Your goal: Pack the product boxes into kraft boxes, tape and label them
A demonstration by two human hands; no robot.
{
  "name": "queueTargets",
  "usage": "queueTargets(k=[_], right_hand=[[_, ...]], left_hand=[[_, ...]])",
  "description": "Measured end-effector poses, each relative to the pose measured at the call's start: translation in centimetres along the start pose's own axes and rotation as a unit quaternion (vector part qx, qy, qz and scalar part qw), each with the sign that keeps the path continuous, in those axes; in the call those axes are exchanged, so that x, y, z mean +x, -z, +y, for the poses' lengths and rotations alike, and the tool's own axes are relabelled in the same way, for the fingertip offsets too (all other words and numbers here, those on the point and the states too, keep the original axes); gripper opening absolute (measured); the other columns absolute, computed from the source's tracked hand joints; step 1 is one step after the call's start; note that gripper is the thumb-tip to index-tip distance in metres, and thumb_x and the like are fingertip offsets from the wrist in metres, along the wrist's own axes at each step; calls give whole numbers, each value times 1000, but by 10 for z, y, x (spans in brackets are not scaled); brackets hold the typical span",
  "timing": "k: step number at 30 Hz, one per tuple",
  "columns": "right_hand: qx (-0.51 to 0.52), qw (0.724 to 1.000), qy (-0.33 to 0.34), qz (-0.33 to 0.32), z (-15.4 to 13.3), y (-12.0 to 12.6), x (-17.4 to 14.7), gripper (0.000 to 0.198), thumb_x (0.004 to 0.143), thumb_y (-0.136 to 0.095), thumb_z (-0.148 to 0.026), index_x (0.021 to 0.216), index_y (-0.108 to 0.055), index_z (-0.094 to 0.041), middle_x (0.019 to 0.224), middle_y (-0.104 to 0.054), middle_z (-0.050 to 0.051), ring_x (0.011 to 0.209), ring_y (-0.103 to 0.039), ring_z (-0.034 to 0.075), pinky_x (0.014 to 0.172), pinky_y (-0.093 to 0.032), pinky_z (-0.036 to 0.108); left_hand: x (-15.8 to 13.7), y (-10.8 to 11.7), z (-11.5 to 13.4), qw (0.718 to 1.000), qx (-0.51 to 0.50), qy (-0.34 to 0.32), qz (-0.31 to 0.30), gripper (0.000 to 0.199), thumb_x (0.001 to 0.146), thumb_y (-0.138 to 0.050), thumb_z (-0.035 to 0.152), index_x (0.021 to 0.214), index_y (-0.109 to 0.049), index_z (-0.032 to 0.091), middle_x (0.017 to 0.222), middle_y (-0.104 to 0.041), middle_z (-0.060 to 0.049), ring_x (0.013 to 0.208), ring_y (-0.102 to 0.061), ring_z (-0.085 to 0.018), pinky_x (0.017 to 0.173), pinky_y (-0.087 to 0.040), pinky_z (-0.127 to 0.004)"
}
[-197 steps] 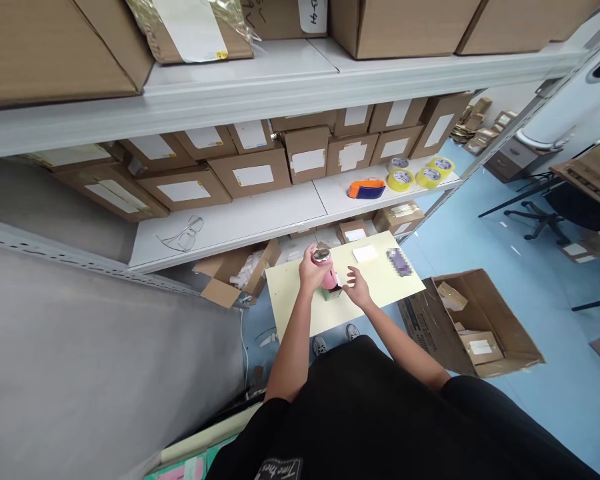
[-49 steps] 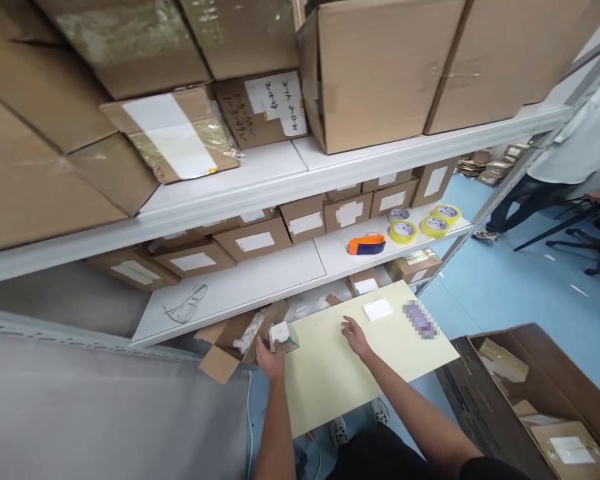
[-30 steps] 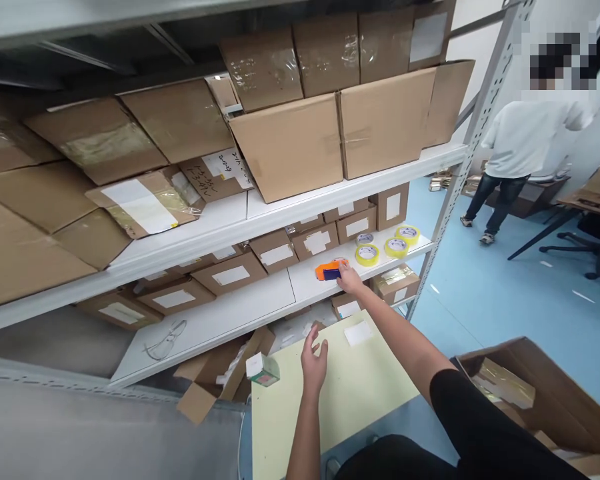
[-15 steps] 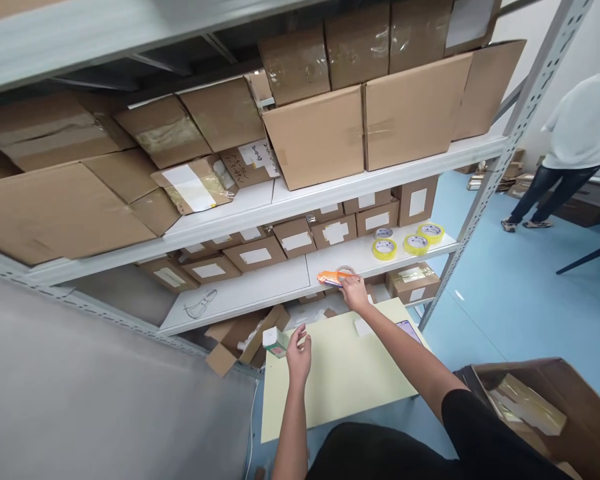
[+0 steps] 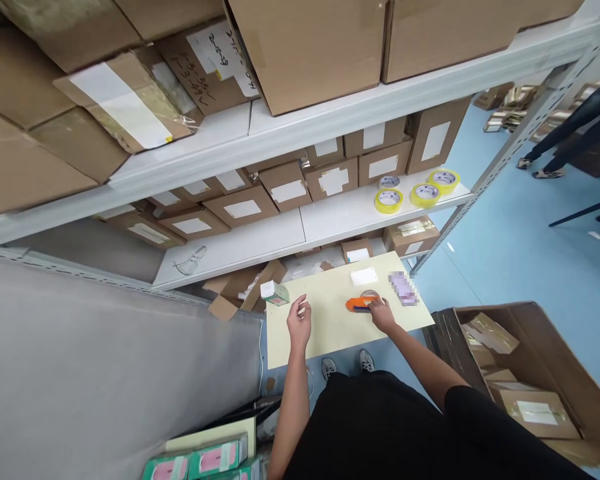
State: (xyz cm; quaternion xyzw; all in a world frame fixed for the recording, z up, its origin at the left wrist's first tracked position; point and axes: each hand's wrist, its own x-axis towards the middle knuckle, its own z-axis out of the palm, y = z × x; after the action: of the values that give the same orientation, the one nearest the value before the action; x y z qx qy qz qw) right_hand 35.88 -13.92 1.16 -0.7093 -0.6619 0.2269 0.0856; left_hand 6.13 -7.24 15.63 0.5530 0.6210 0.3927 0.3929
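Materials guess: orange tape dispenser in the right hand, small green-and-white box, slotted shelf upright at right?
Orange tape dispenser: probably moulded plastic; uniform bright orange with a dark blue part. Finish unclear.
Small green-and-white box: likely printed thin card; flat faces, straight edges. Any coating can't be told.
Shelf upright: likely metal, painted or coated pale grey; repeated punched slots suggest it.

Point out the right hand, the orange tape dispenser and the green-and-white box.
Right hand [image 5: 382,315]: head view, back of the hand.
Orange tape dispenser [image 5: 356,304]: head view, orange body.
Green-and-white box [image 5: 279,295]: head view, green side.
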Motion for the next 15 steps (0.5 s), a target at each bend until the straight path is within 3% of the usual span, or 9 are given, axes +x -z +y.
queueTargets(k=[4,8,11,15], right_hand=[[19,993,-118,-15,48,-25,-31,47,77,-51,-5,111,-79,-21,117,-75,19,130,-58,35,109,-36,51],[17,989,-145,-12,70,-34,-45,43,78,-50,-7,104,-80,-23,109,-77,18,124,-62,36,102,-41,53],[18,990,-137,17,64,-33,-43,41,78,-54,-13,109,-78,-26,115,-76,15,127,-60,37,102,-44,54],[108,980,-130,109,27,-21,-31,48,83,-56,-25,128,-72,-20,129,-72,16,133,-57,36,109,-46,50]], left_hand=[[-12,-1,-13,1000,-4,22,-14,44,95,-60,45,132,-69,23,129,-72,-12,112,-69,-23,88,-59,-33],[-26,1,-19,999,-13,44,-18,42,94,-61,44,129,-70,23,127,-72,-12,111,-70,-24,87,-59,-33],[-36,5,-22,999,-18,44,-14,38,94,-62,43,125,-72,23,129,-72,-11,112,-69,-24,85,-60,-32],[-49,16,-27,999,-28,39,-15,39,94,-64,44,126,-72,24,131,-71,-11,120,-66,-25,91,-60,-34]])
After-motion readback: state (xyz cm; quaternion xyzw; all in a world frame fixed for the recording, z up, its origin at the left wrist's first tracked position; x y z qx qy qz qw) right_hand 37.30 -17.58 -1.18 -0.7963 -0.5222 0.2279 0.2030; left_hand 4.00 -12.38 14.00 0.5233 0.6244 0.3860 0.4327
